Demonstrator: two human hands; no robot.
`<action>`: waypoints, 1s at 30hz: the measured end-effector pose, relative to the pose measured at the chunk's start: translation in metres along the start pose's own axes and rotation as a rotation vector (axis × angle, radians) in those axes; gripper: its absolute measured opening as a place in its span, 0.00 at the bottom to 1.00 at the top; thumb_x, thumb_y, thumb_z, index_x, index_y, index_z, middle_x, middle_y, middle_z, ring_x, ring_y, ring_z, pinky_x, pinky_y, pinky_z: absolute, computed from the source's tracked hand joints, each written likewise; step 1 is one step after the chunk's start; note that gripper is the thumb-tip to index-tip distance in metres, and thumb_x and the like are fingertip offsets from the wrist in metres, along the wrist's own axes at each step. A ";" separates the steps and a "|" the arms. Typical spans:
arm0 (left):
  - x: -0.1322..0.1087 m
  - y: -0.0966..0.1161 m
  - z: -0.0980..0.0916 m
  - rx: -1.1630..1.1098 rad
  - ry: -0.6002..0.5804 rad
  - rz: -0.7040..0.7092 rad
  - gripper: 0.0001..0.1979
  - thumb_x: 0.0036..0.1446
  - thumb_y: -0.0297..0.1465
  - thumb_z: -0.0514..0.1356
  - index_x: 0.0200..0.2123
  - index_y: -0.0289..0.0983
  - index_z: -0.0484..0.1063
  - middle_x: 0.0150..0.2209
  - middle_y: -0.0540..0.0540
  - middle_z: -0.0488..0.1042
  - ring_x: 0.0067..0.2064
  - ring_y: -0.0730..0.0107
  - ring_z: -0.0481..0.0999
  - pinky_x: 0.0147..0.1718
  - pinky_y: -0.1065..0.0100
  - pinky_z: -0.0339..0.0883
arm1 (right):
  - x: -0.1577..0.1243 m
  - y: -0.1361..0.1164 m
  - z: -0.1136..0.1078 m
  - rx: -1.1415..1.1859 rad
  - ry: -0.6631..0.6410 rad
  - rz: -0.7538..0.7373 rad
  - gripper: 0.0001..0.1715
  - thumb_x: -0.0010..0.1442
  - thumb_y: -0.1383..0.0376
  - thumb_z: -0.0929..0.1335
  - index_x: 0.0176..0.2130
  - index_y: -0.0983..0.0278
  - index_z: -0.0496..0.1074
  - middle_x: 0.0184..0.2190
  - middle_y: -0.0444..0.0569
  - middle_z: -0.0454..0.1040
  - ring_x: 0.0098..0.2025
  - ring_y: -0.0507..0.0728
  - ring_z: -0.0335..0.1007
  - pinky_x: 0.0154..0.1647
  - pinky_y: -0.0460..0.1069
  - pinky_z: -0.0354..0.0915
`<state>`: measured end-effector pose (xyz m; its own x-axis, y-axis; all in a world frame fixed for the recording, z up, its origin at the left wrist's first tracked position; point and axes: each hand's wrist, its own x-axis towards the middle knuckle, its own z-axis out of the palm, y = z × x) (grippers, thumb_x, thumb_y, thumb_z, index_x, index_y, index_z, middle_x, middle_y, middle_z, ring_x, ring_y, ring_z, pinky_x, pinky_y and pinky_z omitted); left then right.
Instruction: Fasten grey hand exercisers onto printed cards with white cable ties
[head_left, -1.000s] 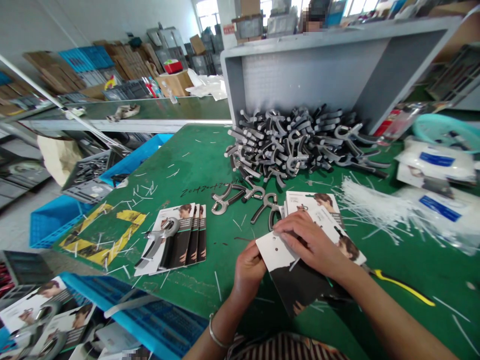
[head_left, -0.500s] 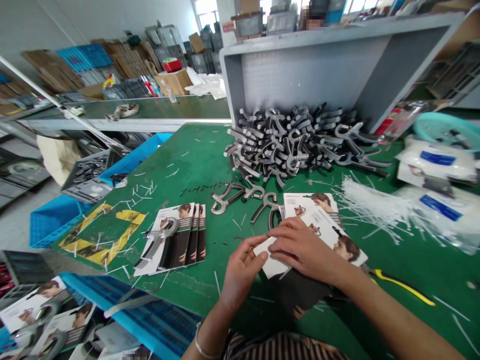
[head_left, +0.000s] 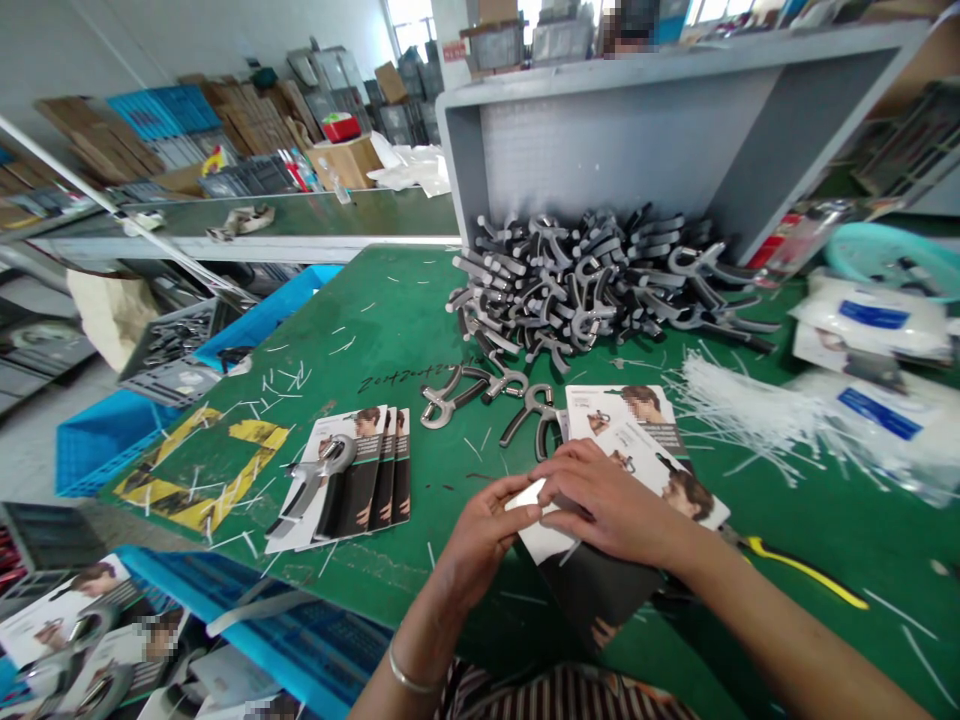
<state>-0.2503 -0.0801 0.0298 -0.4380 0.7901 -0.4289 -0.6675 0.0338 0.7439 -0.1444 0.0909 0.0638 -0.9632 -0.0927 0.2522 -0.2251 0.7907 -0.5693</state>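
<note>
My left hand (head_left: 484,535) pinches the upper left edge of a printed backing card (head_left: 600,590), thumb on top. The card is white above and black below, and lies at a slant near my body. My right hand (head_left: 611,505) is bent over the card's upper part, fingertips closed on it close to my left fingers; whatever is between them is hidden. A white cable tie (head_left: 571,553) shows partly below my right hand. Beyond my hands lie more printed cards (head_left: 600,405) and a few hand grip strengtheners (head_left: 536,420).
Behind stands a grey bin (head_left: 600,150) on its side, with a pile of grip strengtheners (head_left: 585,285) spilling out. Right are loose cable ties (head_left: 750,415) and yellow-handled pliers (head_left: 810,575). Left lie fanned cards (head_left: 382,490) with a grip strengthener on top, and a blue crate (head_left: 247,630).
My left thumb has moved slightly over the card toward my right fingers, and my left forearm has shifted a little left. The card's visible part has turned slightly. Other things stay put.
</note>
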 end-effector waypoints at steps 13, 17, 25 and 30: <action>-0.002 0.006 -0.001 0.001 -0.002 -0.015 0.18 0.50 0.30 0.69 0.45 0.32 0.79 0.42 0.39 0.80 0.38 0.67 0.78 0.42 0.67 0.70 | -0.001 0.001 0.004 -0.306 -0.055 -0.161 0.10 0.69 0.66 0.62 0.39 0.62 0.72 0.40 0.51 0.74 0.44 0.60 0.61 0.46 0.56 0.59; 0.002 0.005 -0.003 0.047 0.069 -0.005 0.17 0.49 0.31 0.70 0.43 0.33 0.79 0.40 0.41 0.80 0.37 0.68 0.77 0.39 0.68 0.71 | 0.001 0.001 0.011 -0.393 -0.070 -0.172 0.13 0.70 0.66 0.61 0.36 0.65 0.71 0.33 0.52 0.72 0.38 0.59 0.60 0.42 0.56 0.58; 0.002 0.005 -0.004 0.263 0.038 0.072 0.17 0.51 0.36 0.69 0.40 0.30 0.79 0.28 0.46 0.76 0.23 0.75 0.69 0.20 0.73 0.63 | -0.006 0.003 -0.023 -0.045 0.027 -0.045 0.09 0.69 0.62 0.63 0.38 0.63 0.69 0.36 0.50 0.72 0.41 0.59 0.65 0.49 0.56 0.60; 0.000 0.000 0.014 0.120 0.122 0.177 0.17 0.53 0.37 0.67 0.42 0.31 0.75 0.27 0.48 0.75 0.23 0.75 0.70 0.22 0.72 0.66 | -0.011 0.018 -0.065 -0.026 0.124 0.099 0.14 0.67 0.59 0.65 0.52 0.59 0.67 0.47 0.52 0.72 0.49 0.60 0.67 0.51 0.55 0.63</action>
<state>-0.2414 -0.0716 0.0370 -0.6163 0.7106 -0.3395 -0.5007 -0.0208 0.8654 -0.1282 0.1450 0.1016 -0.9546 0.0608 0.2917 -0.1245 0.8081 -0.5758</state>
